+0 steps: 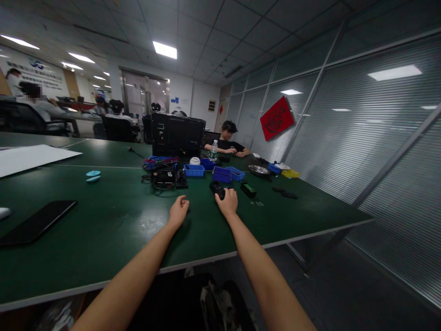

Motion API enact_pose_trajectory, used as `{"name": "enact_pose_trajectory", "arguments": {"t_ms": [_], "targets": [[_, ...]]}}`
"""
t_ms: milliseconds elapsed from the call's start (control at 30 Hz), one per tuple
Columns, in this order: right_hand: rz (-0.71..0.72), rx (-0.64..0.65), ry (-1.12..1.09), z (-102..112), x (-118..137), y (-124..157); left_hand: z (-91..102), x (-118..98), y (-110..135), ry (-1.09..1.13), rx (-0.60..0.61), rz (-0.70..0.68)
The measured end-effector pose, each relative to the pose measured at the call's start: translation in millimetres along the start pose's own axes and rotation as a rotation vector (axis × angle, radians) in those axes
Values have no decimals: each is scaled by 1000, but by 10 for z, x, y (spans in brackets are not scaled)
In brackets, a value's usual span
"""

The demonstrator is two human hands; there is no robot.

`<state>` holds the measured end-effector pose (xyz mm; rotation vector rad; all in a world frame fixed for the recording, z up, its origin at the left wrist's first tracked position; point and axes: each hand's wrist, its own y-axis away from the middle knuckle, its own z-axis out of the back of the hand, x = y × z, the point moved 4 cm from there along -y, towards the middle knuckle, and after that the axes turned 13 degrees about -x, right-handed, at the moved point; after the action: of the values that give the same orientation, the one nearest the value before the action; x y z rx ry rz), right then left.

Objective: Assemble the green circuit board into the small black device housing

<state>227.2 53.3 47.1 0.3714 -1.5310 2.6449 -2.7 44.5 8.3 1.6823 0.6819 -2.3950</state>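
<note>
Near the middle of the green table [200,239], my right hand [228,202] is closed around the near end of a black device [216,187]. Its far end sticks out past my fingers, and the exact kind is too dark to make out. My left hand [178,211] rests at the table to the left, fingers loosely curled and apart, with nothing seen in it. A black box with a green top [248,189] lies just right of my right hand. By it are a small ring [252,202] and a small clear piece [259,203].
Beyond my hands stand blue trays [195,170], a white ball [195,161], a black monitor [177,134], cables [160,162] and a water bottle [213,150]. A metal bowl [259,170] sits right; a dark flat panel [37,223] lies left. A person [227,142] sits across.
</note>
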Motion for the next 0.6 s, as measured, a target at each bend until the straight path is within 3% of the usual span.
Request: {"name": "enact_pose_trajectory", "arguments": {"t_ms": [167, 333, 500, 600], "targets": [[24, 218, 77, -72, 152, 72, -7, 6, 1, 10, 5, -15], [34, 359, 121, -59, 296, 129, -2, -7, 15, -2, -1, -18], [61, 390, 50, -65, 461, 203, -7, -9, 8, -11, 5, -34], [-14, 311, -36, -23, 358, 147, -1, -20, 16, -31, 13, -44]]}}
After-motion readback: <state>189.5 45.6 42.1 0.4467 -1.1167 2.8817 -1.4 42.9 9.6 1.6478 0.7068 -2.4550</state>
